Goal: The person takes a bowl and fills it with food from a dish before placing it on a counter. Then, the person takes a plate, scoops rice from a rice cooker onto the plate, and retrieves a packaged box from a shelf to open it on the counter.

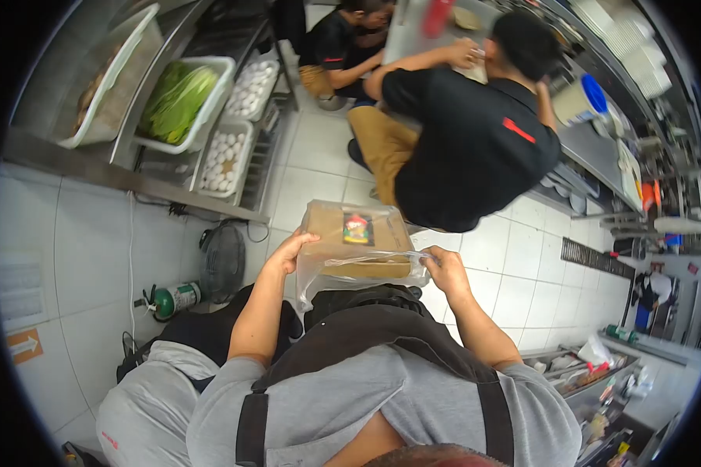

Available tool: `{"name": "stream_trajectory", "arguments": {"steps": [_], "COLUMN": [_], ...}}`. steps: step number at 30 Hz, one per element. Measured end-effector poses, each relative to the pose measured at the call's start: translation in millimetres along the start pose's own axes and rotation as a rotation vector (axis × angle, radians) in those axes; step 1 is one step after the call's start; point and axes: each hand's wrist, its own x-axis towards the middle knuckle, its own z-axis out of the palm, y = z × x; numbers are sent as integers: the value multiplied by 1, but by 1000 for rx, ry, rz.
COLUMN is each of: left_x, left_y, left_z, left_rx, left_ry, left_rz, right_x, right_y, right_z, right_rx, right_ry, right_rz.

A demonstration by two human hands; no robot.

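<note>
In front of my body is a brown cardboard box [325, 226] with a small colourful picture label [357, 229] on top. A clear plastic bag [309, 274] lies around it, its loose edge stretched across the side nearest me. My left hand [291, 249] grips the bag and box at the left side, thumb on top; its other fingers are partly hidden. At the right, my right hand [445, 271] is closed on the edge of the plastic bag, beside the box's corner.
A person in a black shirt [467, 148] stands just ahead; another person [339, 47] crouches beyond. Left shelves hold leafy greens [178, 101] and egg trays [224, 159]. A fan [222, 263] and green cylinder [175, 300] stand left. Another person in grey [160, 397] is close at my left.
</note>
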Motion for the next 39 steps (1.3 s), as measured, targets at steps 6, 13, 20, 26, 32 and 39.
{"name": "stream_trajectory", "arguments": {"steps": [6,13,20,26,32,39], "left_x": [31,66,107,167,227,237], "left_y": [-82,-141,-134,-132,-139,-166], "left_z": [173,399,574,734,938,1184], "left_rx": [179,346,524,538,702,807], "left_ry": [-295,-462,-517,-551,-671,-726], "left_rz": [-182,-315,-260,-120,-33,1], "right_x": [-91,-191,-229,-251,-344,-387], "right_y": [154,267,365,480,693,685], "right_z": [-89,-187,-273,-354,-309,-268], "right_rx": [547,786,761,613,-33,659], "right_ry": [254,582,906,1095,837,899], "right_rz": [36,153,229,396,1141,1655]}}
